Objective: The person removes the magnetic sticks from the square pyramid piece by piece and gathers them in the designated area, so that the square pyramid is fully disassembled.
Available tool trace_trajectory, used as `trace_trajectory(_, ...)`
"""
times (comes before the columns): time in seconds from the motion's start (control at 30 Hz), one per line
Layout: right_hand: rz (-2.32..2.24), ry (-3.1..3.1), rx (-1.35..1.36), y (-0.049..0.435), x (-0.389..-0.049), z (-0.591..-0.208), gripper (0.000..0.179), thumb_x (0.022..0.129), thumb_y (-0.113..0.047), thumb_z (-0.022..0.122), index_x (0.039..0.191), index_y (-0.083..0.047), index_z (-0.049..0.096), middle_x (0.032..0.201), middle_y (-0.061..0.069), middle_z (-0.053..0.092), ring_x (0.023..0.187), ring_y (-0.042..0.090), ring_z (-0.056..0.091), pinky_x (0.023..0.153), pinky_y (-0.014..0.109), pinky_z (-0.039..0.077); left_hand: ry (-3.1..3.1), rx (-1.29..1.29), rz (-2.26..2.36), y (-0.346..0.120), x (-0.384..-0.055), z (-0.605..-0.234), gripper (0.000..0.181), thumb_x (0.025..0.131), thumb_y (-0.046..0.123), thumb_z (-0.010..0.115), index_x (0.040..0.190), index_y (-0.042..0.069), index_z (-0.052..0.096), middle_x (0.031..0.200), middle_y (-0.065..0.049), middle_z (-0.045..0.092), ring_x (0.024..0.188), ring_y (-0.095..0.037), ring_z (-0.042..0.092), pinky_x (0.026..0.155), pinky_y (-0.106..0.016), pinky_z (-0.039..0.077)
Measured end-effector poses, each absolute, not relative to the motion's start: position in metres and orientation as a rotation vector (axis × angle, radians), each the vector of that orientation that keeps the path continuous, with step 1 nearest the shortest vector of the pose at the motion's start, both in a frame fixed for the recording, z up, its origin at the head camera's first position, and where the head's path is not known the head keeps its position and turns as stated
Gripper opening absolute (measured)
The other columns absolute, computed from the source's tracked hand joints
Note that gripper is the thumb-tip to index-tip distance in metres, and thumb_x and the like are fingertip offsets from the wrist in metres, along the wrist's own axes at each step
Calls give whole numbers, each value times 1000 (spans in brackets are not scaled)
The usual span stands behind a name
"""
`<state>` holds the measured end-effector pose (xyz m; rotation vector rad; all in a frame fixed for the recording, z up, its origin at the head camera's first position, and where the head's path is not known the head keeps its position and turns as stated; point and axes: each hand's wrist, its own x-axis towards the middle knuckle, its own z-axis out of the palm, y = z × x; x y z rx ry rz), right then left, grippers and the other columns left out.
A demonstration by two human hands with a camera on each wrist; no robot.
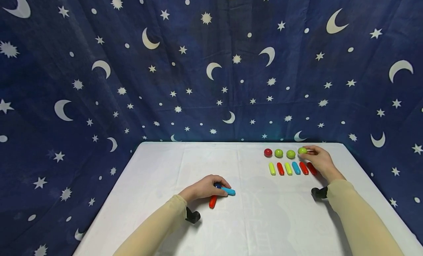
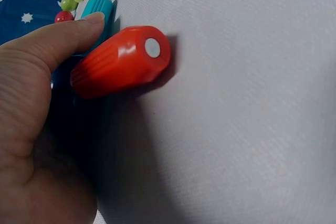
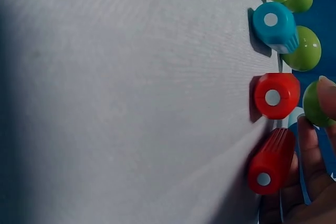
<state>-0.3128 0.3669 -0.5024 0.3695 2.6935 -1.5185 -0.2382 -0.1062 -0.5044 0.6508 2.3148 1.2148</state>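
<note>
My left hand (image 1: 206, 187) is low over the middle of the white table, its fingers curled round a dark blue ball (image 1: 217, 185) and a light blue rod (image 1: 228, 191). In the left wrist view, the thumb presses on that light blue rod (image 2: 100, 4). A red rod (image 1: 213, 201) with a pale disc on its end meets the ball under the hand and points toward me. At the back right, my right hand (image 1: 320, 161) pinches a green ball (image 1: 302, 150) between thumb and fingers, at the end of a row of balls.
Left of the right hand, a red ball (image 1: 268, 152) and two more green balls (image 1: 290, 154) line the back of the table (image 1: 158, 164). A row of yellow, red and blue rods (image 1: 296, 168) lies nearer me. Behind hangs a dark blue starry cloth (image 1: 191, 112).
</note>
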Motion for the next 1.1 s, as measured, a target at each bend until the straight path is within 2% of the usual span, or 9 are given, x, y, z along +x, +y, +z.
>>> trace_trajectory(0.17,-1487,2684,349,366,-313,-503,66,99,-28,70,151,0,42,140,29,42,119,43,44,101,54,44,2316,655,1206,-106,-238,-505,17,91,29,80,108,28,77,105,13,70,101,-12,58,95,-33,45)
trace_trajectory(0.33,-1452,2677,370,367,-312,-504,66,99,-25,69,152,0,40,144,31,40,122,45,42,107,61,37,2323,648,1199,-106,-239,-505,16,91,29,80,107,29,77,105,14,70,101,-11,58,95,-33,45)
trace_trajectory(0.67,-1437,2654,354,368,-313,-504,69,98,-27,69,155,-1,38,153,34,32,133,50,35,110,66,31,2335,636,1197,-105,-239,-506,16,91,26,81,105,31,77,103,13,68,96,-13,56,91,-35,44)
trace_trajectory(1.1,-1398,2661,362,368,-312,-504,70,99,-27,68,156,-2,37,155,35,30,136,52,33,110,67,29,2324,647,1201,-106,-239,-505,15,91,27,81,105,30,78,103,12,69,94,-14,56,89,-34,44)
